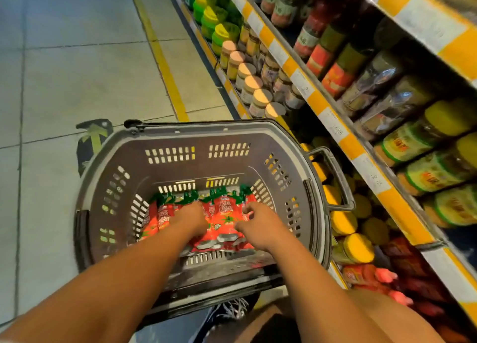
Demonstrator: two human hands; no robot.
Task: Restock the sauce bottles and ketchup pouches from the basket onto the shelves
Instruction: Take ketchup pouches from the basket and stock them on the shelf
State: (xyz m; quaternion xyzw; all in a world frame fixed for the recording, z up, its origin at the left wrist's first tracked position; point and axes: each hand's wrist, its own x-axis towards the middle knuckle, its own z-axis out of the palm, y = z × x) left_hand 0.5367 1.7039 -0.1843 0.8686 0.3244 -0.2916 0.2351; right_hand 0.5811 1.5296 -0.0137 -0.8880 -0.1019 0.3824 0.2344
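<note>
Reaching into the grey basket (103, 177) with both hands: left hand (192, 217) is down on the red ketchup pouches (224, 213), fingers curled onto them; right hand (258, 222) hovers just beside, fingers spread and loosely bent, thumb touching a pouch (grip unclear on both). Pouches lie flat on the basket bottom, green tops pointing away. Shelves (333, 126) of jars and bottles run along the right, close to the basket.
</note>
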